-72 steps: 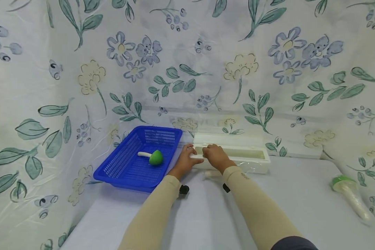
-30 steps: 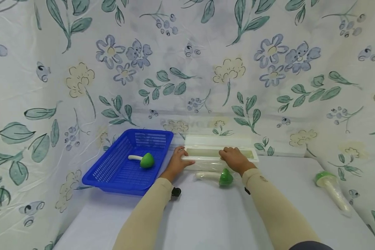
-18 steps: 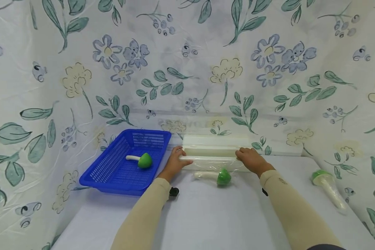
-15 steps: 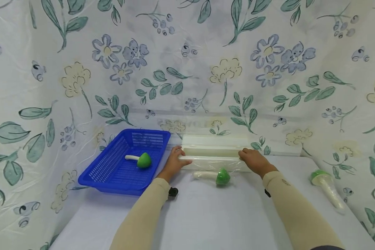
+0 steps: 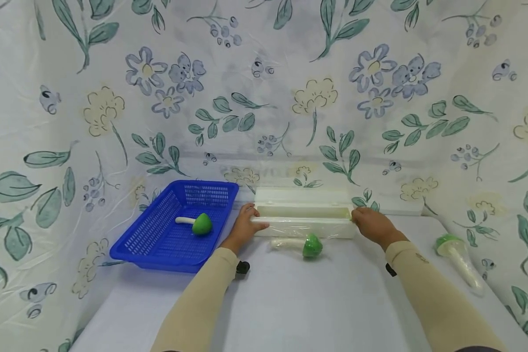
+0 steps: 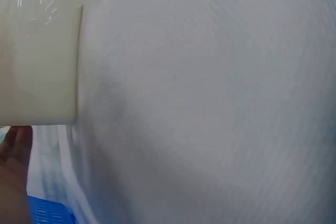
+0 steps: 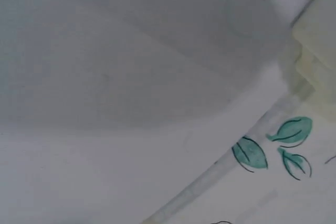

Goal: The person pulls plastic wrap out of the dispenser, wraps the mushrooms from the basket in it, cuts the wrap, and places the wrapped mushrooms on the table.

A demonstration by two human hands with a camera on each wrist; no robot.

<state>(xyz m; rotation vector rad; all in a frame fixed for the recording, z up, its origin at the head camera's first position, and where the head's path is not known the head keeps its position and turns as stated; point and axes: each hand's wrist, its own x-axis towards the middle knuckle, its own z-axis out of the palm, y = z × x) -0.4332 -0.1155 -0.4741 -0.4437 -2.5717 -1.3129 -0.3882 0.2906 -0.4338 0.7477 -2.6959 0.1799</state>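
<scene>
In the head view, a long white cling film dispenser [image 5: 305, 228] lies at the back of the table with its lid [image 5: 303, 195] raised. My left hand [image 5: 244, 227] grips its left end, thumb on the front face. At the right end, my right hand [image 5: 371, 225] has its fingers curled on the front edge; what lies under the fingertips is hidden. Clear film [image 5: 330, 233] hangs over the front. Just before the dispenser, a green-capped toy mushroom [image 5: 312, 246] with a white stem lies under film. The left wrist view shows the dispenser's end [image 6: 39, 77] and some fingers [image 6: 18, 148].
On the left, a blue plastic basket [image 5: 158, 261] holds another green-capped toy mushroom [image 5: 201, 224]. A film-wrapped one [image 5: 459, 259] lies near the table's right edge. Behind the white-covered table [image 5: 312, 308] hangs a floral sheet [image 5: 264, 122].
My right hand has moved rightward along the dispenser's front edge, from beside my left hand to the right end. That uncovers the mushroom in front. My left hand keeps its grip.
</scene>
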